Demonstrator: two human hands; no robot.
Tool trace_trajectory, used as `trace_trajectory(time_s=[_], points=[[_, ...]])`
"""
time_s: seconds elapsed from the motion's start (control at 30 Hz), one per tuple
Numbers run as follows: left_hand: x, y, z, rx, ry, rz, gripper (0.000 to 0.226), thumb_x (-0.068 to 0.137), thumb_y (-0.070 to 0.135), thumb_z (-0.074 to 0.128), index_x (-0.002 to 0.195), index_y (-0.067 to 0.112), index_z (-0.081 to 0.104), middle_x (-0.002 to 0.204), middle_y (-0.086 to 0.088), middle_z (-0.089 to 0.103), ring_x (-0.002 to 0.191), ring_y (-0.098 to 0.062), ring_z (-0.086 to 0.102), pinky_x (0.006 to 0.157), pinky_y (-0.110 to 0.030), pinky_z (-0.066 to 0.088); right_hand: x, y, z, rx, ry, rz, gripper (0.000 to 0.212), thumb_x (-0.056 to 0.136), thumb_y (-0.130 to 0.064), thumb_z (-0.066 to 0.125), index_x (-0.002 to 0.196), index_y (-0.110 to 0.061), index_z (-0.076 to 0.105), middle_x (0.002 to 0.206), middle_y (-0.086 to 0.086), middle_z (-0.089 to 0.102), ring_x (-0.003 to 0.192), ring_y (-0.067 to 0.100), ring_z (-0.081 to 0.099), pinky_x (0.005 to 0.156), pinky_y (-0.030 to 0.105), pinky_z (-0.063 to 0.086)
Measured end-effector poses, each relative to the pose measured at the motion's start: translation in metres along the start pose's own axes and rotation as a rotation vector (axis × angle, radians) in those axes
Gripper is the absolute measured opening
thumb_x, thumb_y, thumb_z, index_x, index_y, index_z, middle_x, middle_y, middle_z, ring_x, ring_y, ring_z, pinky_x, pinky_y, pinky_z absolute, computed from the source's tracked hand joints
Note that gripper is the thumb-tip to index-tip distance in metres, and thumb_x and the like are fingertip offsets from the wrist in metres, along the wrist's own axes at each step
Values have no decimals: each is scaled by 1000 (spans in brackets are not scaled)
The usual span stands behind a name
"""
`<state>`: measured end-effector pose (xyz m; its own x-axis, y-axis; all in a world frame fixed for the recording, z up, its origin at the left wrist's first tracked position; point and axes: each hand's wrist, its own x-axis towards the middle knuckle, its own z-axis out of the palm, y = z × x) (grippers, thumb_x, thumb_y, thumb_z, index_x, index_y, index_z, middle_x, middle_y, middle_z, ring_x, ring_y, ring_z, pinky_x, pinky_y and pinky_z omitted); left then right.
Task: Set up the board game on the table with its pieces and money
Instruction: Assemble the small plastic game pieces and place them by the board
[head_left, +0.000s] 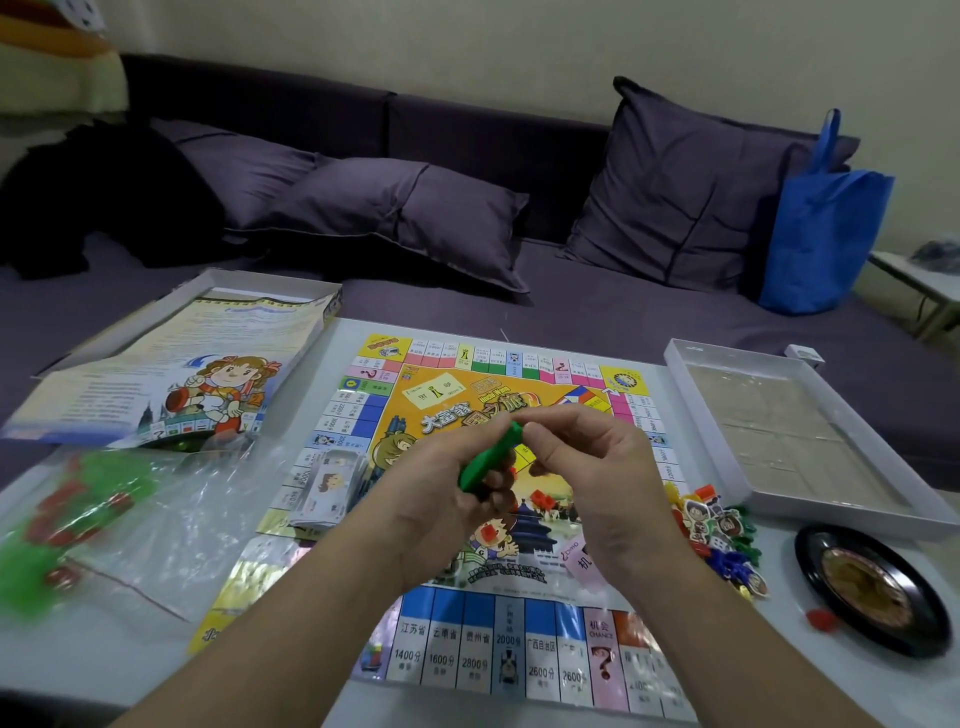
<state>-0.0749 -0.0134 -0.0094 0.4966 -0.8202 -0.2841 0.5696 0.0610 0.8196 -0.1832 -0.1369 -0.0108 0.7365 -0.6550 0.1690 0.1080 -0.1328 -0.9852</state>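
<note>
Head view: both hands meet above the game board (467, 649); left hand (447, 499) grips a green piece (491, 457), right hand (587, 457) pinches its tip. A clear bag (171, 525) holds red and green pieces; the white box tray (810, 431) holds a clear insert.

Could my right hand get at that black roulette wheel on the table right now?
Probably yes: the round black roulette wheel lies uncovered on the right, but the right hand must first release the green plastic piece.
</note>
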Motion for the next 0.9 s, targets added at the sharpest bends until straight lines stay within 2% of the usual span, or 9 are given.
trace_trajectory(time_s=[0.07,0.13,0.2,0.3,0.4,0.53,0.63,0.77,0.9], points=[[5,2,-5,33,89,9,31,95,28,72,111,1,71,78,-2,50,64,-12,47,58,-23,49,2,2,-2,-1,20,46,23,99,-8,67,108,-23,82,103,-4,80,101,18,71,81,36,61],[9,5,-12,-5,169,9,30,94,26,73,111,0,70,85,-5,51,67,-13,48,58,-23,49,5,9,-2,-113,49,60,26,101,-8,66,111,-27,79,101,-9,79,97,11,72,78,33,61],[11,8,-18,-44,232,6,31,95,23,73,113,-2,68,93,-8,51,70,-13,49,58,-23,50,8,23,-1,-422,36,48,20,100,-12,69,107,-29,76,98,-14,75,93,3,69,81,27,60],[11,10,-21,-54,282,-5,30,97,22,71,114,-2,66,96,-9,51,72,-14,49,58,-23,51,13,44,7,-894,-91,52,17,97,-22,73,111,-31,76,106,-16,63,102,6,61,92,34,58],[11,10,-21,-48,285,-15,25,98,21,69,109,-2,66,92,-9,54,72,-15,49,60,-25,50,16,59,15,-1100,-186,-1,22,94,-27,76,115,-33,76,118,-11,57,118,13,47,98,38,51],[11,10,-20,-42,266,-20,25,99,21,69,108,-2,66,87,-8,57,71,-15,50,60,-26,51,18,69,15,-1121,-178,-35,12,95,-28,76,106,-31,78,114,-12,57,117,12,44,96,30,43],[13,9,-21,-9,266,-6,21,99,19,70,102,-2,68,86,-8,56,72,-16,50,63,-27,51,20,65,15,-1057,-101,-79,8,95,-28,75,102,-28,79,108,-13,55,112,9,45,91,27,39],[15,9,-20,56,269,16,19,98,18,71,103,0,70,96,-12,54,79,-18,52,69,-30,54,23,38,8,-648,-15,2,14,97,-18,73,106,-27,79,101,-14,72,95,3,66,85,25,54],[16,7,-20,141,257,15,23,96,19,73,109,0,72,96,-13,57,82,-21,53,72,-31,55,17,12,-4,-313,-20,9,19,95,-6,74,105,-21,79,87,-4,79,82,12,75,74,27,61]])
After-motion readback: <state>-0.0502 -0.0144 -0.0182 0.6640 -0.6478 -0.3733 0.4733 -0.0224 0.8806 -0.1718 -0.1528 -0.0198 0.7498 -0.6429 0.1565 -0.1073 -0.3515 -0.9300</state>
